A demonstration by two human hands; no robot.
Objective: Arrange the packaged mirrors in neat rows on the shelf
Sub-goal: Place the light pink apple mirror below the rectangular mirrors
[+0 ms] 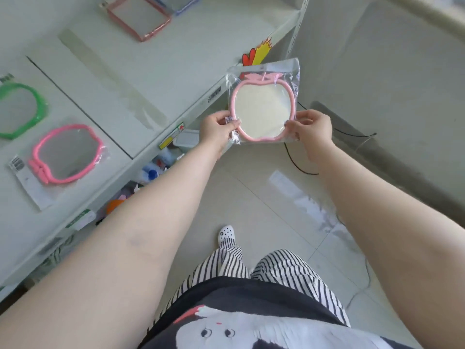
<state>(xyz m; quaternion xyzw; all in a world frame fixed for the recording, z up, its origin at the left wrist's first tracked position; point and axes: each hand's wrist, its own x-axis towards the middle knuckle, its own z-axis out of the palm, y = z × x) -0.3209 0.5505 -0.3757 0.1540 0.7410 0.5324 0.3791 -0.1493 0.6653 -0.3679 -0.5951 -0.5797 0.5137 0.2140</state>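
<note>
Beside a white shelf [176,59] already holding packaged mirrors, the left hand [218,129] and right hand [310,128] pinch a pale-pink apple-shaped mirror [263,110] above the floor, where its slick wrapper could slip free.

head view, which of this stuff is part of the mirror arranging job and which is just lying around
Part of the job:
pale pink apple mirror, held by left hand and right hand
bright pink mirror
green mirror
square pink mirror
shelf

Just lying about:
black cable on the floor
goods on the lower shelf
</note>
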